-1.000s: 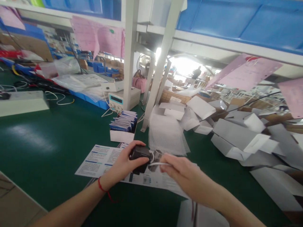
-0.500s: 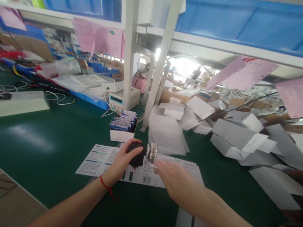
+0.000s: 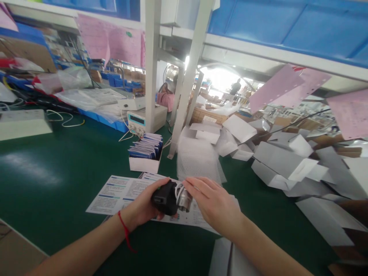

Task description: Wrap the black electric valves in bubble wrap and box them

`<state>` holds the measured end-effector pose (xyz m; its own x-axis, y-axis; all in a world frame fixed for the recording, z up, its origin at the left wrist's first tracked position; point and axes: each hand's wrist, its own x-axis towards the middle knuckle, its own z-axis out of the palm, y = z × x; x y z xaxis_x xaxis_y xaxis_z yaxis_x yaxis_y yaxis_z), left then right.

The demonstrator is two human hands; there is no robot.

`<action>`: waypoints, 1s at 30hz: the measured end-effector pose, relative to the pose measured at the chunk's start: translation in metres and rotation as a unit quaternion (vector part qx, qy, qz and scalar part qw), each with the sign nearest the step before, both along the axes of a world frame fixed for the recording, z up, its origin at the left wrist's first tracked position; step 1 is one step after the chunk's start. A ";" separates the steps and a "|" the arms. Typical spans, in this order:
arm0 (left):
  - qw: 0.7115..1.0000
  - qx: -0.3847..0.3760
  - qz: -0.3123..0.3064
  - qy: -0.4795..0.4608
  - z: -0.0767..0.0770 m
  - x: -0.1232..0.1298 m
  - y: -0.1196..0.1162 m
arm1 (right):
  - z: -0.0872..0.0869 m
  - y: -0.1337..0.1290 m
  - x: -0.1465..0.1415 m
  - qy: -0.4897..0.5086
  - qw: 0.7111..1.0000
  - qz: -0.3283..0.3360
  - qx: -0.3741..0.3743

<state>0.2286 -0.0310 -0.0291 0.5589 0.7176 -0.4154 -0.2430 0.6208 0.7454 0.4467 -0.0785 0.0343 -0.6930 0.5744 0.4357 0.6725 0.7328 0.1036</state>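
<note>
A black block-shaped device [image 3: 165, 198] with a metal cylinder [image 3: 184, 201] at its right side is held above printed sheets [image 3: 107, 195]. My left hand [image 3: 148, 203] wraps round the black part, thumb on top and fingertips showing below. A white cable [image 3: 178, 190] is looped at the joint between the black part and the cylinder. My right hand [image 3: 214, 201] is on the cable and cylinder from the right, its fingers close together; the fingertips are partly hidden behind the cylinder.
Behind the sheets stands a white box of blue-and-white booklets [image 3: 144, 163]. Translucent bags [image 3: 198, 159] lie right of the shelf post [image 3: 184, 88]. Folded white boxes [image 3: 284, 161] are piled at the right, and a meter [image 3: 136, 119] stands at the back.
The black device has been tilted, and the cylinder now points down toward me. My right hand has moved up, with its fingers now over the cable and cylinder. The view has shifted slightly.
</note>
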 end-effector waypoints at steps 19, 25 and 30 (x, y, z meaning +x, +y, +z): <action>0.822 0.491 -0.049 0.285 0.016 0.038 0.051 | -0.029 0.034 0.019 0.641 0.694 -0.183 -0.272; 0.653 0.612 -0.152 0.419 -0.003 0.076 0.083 | -0.032 0.041 0.030 0.748 0.576 -0.180 -0.277; 0.585 0.624 -0.162 0.493 0.004 0.084 0.092 | -0.027 0.039 0.028 0.767 0.547 -0.174 -0.287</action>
<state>0.3126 0.0610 -0.0254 0.6792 0.7292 0.0840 0.6664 -0.6606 0.3457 0.4743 -0.0392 0.0071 0.4295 0.9025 0.0302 -0.2455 0.1489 -0.9579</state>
